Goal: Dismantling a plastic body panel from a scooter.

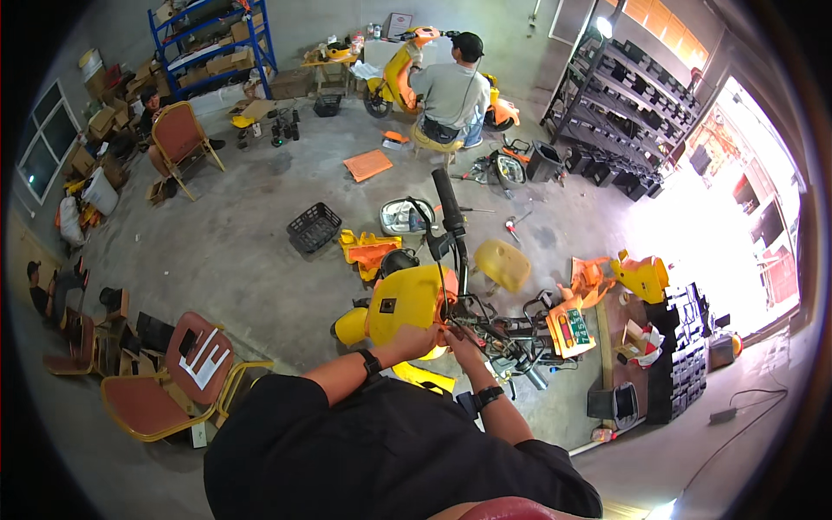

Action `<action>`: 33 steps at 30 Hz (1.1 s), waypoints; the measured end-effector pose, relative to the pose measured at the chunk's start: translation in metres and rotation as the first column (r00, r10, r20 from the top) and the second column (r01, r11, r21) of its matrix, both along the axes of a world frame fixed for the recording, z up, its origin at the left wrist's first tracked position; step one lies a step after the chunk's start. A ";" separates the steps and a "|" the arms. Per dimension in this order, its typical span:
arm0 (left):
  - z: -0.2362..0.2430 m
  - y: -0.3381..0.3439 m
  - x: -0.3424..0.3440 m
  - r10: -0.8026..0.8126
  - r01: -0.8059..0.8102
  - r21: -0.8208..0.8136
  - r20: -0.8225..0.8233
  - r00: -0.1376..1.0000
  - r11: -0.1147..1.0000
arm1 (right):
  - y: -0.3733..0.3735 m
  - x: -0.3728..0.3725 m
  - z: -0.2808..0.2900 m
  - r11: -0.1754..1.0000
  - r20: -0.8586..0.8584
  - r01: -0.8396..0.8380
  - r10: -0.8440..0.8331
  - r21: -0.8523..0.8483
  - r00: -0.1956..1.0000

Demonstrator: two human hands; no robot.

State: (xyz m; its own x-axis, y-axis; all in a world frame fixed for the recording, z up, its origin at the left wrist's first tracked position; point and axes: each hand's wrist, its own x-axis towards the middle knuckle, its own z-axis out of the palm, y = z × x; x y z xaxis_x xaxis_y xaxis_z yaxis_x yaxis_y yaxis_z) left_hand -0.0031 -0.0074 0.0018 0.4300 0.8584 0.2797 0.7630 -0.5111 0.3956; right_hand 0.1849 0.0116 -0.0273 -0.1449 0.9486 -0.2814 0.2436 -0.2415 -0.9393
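A partly stripped electric scooter stands in front of me, its yellow front panel point(406, 302) on the left and its handlebar point(449, 204) rising at the middle with a black grip. Bare frame and wiring point(498, 325) show to the right of the panel. My left hand point(419, 341) is closed at the panel's lower right edge, by the steering column. Just right of it, my right hand point(463, 343) is closed close to the wiring. What the fingers of either hand pinch is too small to make out. Both wrists wear black bands.
A black crate point(315, 229), orange-yellow panels point(371, 251) and a yellow seat point(502, 265) lie on the floor. Red chairs point(198, 355) stand left. Black battery-like boxes point(685, 347) are stacked right. A person point(455, 87) sits by another scooter point(400, 74) at the back.
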 end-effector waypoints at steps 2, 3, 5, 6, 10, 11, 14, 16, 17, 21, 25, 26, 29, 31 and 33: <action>0.002 0.004 -0.004 -0.023 0.022 0.033 0.031 0.999 0.999 | 0.001 0.000 -0.002 1.000 -0.028 0.007 -0.007 0.011 1.000; 0.003 0.003 -0.003 -0.020 0.019 0.033 0.030 0.999 0.999 | -0.001 0.002 -0.003 1.000 0.014 -0.008 0.007 0.011 1.000; 0.006 -0.001 0.000 -0.025 0.025 0.043 -0.001 1.000 0.999 | 0.000 0.004 -0.002 1.000 0.052 -0.026 0.026 0.011 0.998; 0.007 0.000 -0.001 -0.022 0.022 0.043 -0.002 1.000 0.999 | 0.002 0.005 -0.001 0.997 0.103 -0.033 0.040 -0.065 0.994; 0.002 0.001 -0.003 -0.033 0.033 0.052 0.001 0.999 0.998 | 0.000 -0.002 0.012 0.970 -0.019 0.013 -0.018 -0.243 1.000; 0.001 0.001 -0.003 -0.029 0.025 0.073 0.058 0.998 0.997 | 0.000 -0.003 0.015 0.970 -0.018 0.010 -0.015 -0.242 1.000; 0.005 -0.004 -0.004 0.007 -0.005 0.039 -0.045 0.999 0.999 | 0.006 -0.008 0.027 0.983 0.066 -0.145 0.154 -0.116 0.986; -0.001 0.002 -0.004 -0.003 0.007 0.051 -0.066 0.998 0.999 | 0.007 -0.006 0.034 0.973 0.355 -0.226 0.226 -0.043 0.907; 0.001 0.001 -0.002 -0.006 0.007 0.031 -0.028 1.000 1.000 | 0.008 -0.004 0.023 0.978 0.312 -0.197 0.210 -0.073 0.926; -0.005 0.004 0.001 -0.003 0.001 0.064 0.043 0.999 0.998 | 0.004 -0.004 0.000 0.997 0.169 -0.074 0.079 -0.034 0.983; -0.005 0.001 0.000 -0.003 -0.004 0.099 0.073 0.997 0.995 | 0.000 -0.002 -0.014 0.972 0.320 -0.102 0.029 0.213 0.947; -0.002 -0.003 -0.002 0.018 -0.021 0.082 0.044 0.999 0.996 | -0.001 -0.003 -0.009 0.973 0.307 -0.122 0.056 0.198 0.950; 0.001 -0.007 -0.003 0.018 -0.022 0.104 0.045 0.999 0.994 | -0.004 0.000 -0.004 0.987 0.241 -0.158 0.151 0.009 0.959; -0.001 -0.004 0.000 0.012 -0.025 0.145 0.090 0.996 0.989 | 0.002 0.006 -0.038 0.991 0.247 -0.119 0.098 0.069 0.964; -0.011 0.001 -0.003 0.100 -0.116 0.128 0.125 0.987 0.985 | -0.012 -0.013 0.021 0.981 0.381 -0.152 0.096 0.120 0.920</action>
State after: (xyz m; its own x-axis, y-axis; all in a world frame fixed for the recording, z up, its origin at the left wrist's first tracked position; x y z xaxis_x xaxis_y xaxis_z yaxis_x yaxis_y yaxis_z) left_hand -0.0062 -0.0063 -0.0092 0.2937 0.8490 0.4393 0.7688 -0.4829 0.4193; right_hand 0.1723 -0.0009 -0.0060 -0.1756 0.9640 -0.1996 0.6009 -0.0557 -0.7974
